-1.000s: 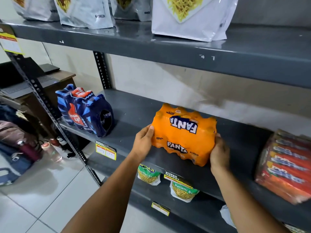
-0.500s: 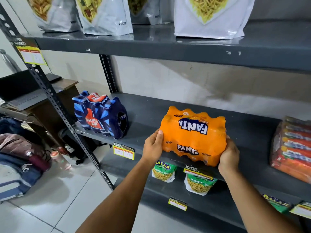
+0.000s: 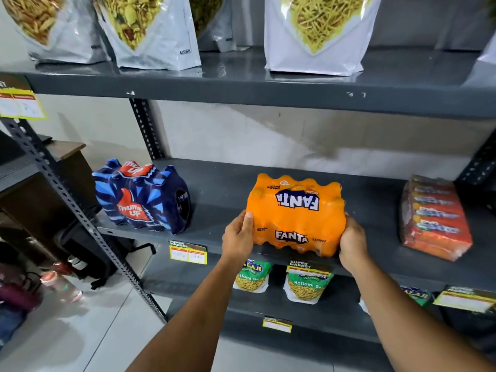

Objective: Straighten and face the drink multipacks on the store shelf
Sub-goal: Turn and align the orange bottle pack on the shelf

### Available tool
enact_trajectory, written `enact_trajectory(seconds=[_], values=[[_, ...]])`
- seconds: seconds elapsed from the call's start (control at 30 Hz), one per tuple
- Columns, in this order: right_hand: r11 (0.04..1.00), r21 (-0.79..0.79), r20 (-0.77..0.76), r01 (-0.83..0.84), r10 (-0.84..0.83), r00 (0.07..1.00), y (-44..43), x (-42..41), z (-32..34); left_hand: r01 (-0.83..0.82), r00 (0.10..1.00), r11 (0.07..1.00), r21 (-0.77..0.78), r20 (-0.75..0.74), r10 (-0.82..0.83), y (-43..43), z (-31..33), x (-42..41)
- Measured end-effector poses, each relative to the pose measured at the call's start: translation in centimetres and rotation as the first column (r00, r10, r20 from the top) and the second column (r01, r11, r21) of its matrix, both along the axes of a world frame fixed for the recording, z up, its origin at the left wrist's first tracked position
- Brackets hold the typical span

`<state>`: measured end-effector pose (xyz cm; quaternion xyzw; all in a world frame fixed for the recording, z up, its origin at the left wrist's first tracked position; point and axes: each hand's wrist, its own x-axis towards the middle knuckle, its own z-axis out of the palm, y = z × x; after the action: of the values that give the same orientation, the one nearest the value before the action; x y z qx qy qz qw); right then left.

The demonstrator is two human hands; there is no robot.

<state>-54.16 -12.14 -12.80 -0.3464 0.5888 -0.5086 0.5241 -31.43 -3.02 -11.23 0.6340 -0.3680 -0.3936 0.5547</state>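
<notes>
Glossy plastic film wraps the Fanta multipack (image 3: 296,214); matt grey metal shelf (image 3: 220,189).

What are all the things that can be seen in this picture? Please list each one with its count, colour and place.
Fanta multipack: one, orange, front of the middle shelf, held at both ends.
Thums Up multipack: one, dark blue with red logo, left end of the middle shelf, turned at an angle.
Red multipack: one, red-orange, right end of the middle shelf; label blurred.
Snack pouches: at least four, white with yellow contents, top shelf.
Green snack packets: at least three, lower shelf.
Price tags: several, yellow, on shelf edges.
Bags and bottles: several, on the floor at left.
Left hand: on the Fanta multipack's left end.
Right hand: on its right end.
</notes>
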Motion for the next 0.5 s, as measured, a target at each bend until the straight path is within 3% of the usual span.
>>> enact_trajectory(seconds=[0.43, 0.5], values=[[0.995, -0.080, -0.043, -0.062, 0.059, 0.997, 0.0, -0.2, -0.5, -0.101, 0.995, 0.994, -0.027, 0.017, 0.102, 0.7, 0.2, -0.9], [0.984, -0.156, -0.091, -0.080, 0.067, 0.994, -1.0, -1.4, 0.0, -0.194, 0.970, 0.978, -0.076, 0.131, 0.202, 0.4, 2.0, -2.2]])
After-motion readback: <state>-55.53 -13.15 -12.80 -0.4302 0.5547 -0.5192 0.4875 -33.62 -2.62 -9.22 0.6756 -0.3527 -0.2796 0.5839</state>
